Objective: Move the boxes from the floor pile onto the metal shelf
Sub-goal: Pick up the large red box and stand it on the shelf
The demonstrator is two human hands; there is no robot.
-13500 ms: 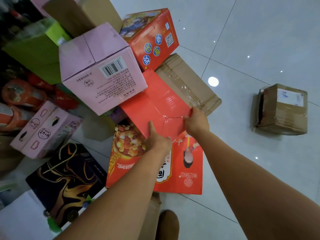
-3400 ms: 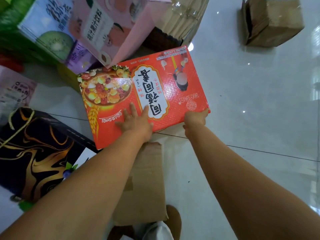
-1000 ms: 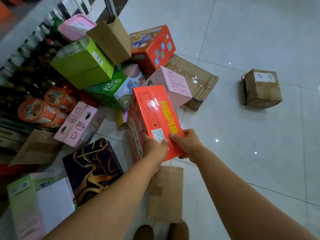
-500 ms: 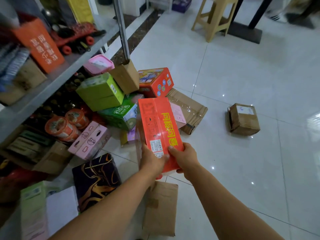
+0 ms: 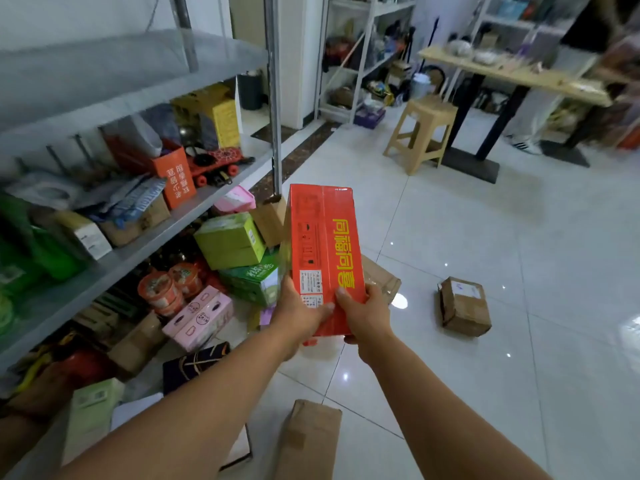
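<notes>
Arms outstretched; left hand (image 5: 297, 317) and right hand (image 5: 367, 315) grip red box (image 5: 322, 237).

Indoor scene under even, rather dim light with a cool cast. The glossy floor (image 5: 485, 237) returns small white specular spots, the largest just right of the red box (image 5: 322, 244), consistent with lamps overhead. Shadows are soft and short, as beside the brown carton (image 5: 464, 306). The red box is the sharpest region; the shelf (image 5: 121, 81) at upper left and the bench (image 5: 512, 74) at upper right are smeared by blur. Wide-angle distortion tilts the shelf's uprights and stretches the margins.
</notes>
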